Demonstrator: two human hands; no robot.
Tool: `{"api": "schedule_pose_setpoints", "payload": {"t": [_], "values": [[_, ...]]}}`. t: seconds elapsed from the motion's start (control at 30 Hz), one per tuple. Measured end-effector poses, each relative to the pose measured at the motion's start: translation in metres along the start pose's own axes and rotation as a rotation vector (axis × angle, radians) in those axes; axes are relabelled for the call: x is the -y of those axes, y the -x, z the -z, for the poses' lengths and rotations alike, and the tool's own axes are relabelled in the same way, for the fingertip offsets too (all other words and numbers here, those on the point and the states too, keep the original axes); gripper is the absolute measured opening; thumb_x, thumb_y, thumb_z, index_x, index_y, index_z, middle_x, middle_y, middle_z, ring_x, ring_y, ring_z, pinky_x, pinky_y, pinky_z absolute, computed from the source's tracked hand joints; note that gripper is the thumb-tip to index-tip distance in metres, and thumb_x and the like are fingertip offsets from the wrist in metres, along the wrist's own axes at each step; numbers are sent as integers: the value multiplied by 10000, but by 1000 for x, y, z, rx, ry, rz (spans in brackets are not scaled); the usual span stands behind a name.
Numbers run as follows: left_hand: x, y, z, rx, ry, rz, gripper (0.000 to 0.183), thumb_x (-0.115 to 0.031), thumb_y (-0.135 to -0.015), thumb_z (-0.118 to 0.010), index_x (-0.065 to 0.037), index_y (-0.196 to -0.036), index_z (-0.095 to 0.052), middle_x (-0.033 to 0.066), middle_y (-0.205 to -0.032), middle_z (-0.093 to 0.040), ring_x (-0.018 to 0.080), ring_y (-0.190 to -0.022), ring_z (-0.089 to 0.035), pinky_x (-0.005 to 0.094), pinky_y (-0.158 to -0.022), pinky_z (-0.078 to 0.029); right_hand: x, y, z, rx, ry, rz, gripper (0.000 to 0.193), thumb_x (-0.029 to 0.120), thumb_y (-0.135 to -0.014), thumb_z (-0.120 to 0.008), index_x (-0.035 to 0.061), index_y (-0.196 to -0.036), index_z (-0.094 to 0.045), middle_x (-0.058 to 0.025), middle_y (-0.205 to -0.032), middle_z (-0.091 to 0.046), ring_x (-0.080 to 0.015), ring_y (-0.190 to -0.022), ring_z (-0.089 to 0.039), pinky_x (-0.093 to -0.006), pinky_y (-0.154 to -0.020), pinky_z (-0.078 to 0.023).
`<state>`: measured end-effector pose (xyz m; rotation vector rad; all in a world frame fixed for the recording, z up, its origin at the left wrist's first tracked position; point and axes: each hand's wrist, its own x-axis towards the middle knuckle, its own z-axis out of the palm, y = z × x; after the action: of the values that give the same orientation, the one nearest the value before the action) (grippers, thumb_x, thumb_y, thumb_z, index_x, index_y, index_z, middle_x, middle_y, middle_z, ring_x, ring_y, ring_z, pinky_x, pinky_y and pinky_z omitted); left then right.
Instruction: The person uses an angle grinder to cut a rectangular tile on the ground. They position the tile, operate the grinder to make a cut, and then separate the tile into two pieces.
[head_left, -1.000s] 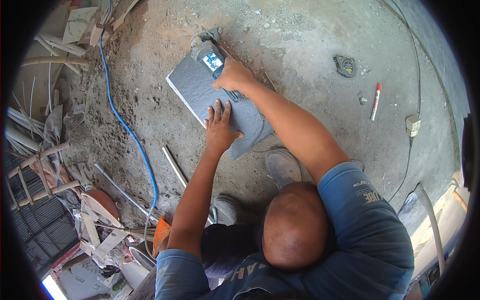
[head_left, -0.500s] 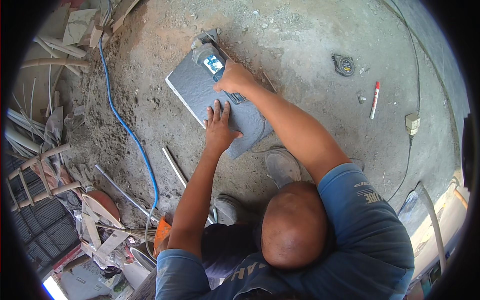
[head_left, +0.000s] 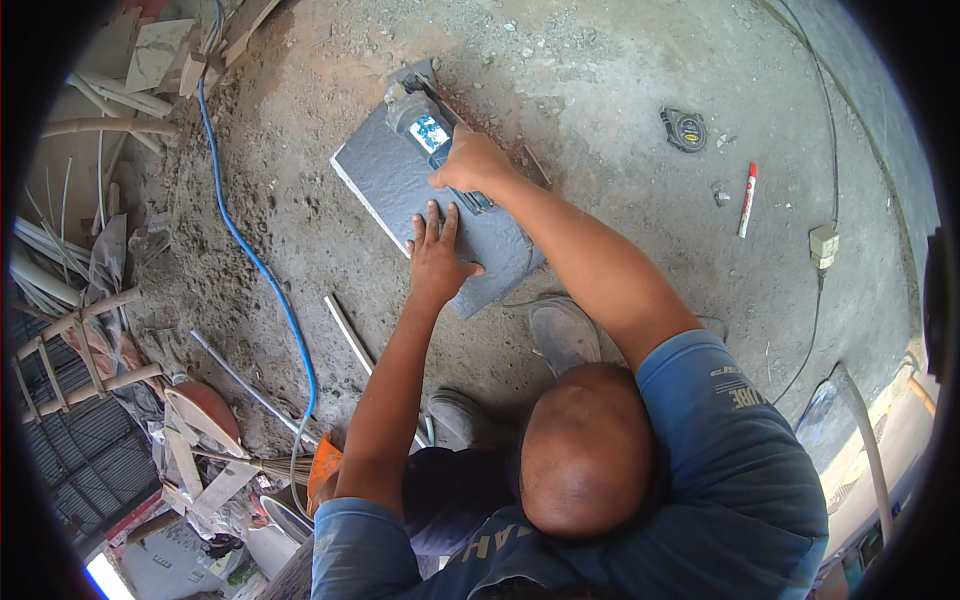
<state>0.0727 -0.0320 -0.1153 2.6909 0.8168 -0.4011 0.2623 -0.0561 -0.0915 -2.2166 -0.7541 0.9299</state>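
A dark grey stone tile [head_left: 385, 175] lies flat on the dusty concrete floor. My left hand [head_left: 437, 255] presses on its near part, palm down and fingers spread. My right hand [head_left: 475, 165] grips the handle of a grey power cutter [head_left: 420, 120] with a blue patch on its body. The cutter sits on the tile's far edge. Its blade is hidden under the guard. A grey shoe [head_left: 563, 333] rests just beside the tile's near corner.
A blue hose [head_left: 255, 260] snakes across the floor at left, past a thin metal bar [head_left: 350, 335]. A tape measure [head_left: 684, 129], a red marker [head_left: 747, 198] and a white plug block [head_left: 823, 243] on a cable lie at right. Scrap wood and rubble [head_left: 100, 250] pile up at far left.
My right hand and the cutter have shifted very slightly along the tile. My left hand stays flat in the same place.
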Motion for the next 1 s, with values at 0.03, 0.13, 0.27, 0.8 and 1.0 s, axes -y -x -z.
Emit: {"api": "schedule_pose_setpoints", "payload": {"t": [0.03,0.13,0.27,0.8,1.0], "values": [[0,0,0,2,0,1,1201,-278,-529,-918,-184,-1537,-273,198,-1605,-158,485,-1448,-168,658,-1078,-317,-1,0,0,-1,0,0,815,307,-615,-818,-63,-1261,-487,-270,-1194,-632,-374,-1116,-636,-417,-928,-523],[-1,-1,0,6,-6,5,1204,-276,-529,-918,-187,-1538,-269,195,-1607,-154,478,-1451,-163,654,-1082,-315,-2,1,1,2,2,-1,807,307,-615,-820,-62,-1252,-490,-272,-1192,-632,-375,-1114,-636,-418,-930,-522],[-2,0,1,13,-11,18,1203,-274,-529,-919,-188,-1538,-270,191,-1608,-150,472,-1454,-160,650,-1087,-312,-1,5,1,13,-4,-6,803,309,-613,-822,-63,-1244,-491,-274,-1189,-631,-376,-1115,-635,-421,-930,-522],[-2,-2,0,11,-3,9,1215,-270,-527,-922,-193,-1541,-258,197,-1608,-143,477,-1454,-155,653,-1086,-310,-5,8,3,20,-13,-20,811,318,-635,-827,-53,-1265,-475,-274,-1215,-617,-385,-1144,-616,-429,-955,-505],[-1,-1,1,12,-9,12,1209,-268,-528,-922,-190,-1539,-265,199,-1607,-147,477,-1453,-158,652,-1085,-312,-4,12,4,27,-2,-29,821,319,-630,-827,-55,-1268,-471,-269,-1223,-615,-373,-1148,-617,-424,-953,-507]]}}
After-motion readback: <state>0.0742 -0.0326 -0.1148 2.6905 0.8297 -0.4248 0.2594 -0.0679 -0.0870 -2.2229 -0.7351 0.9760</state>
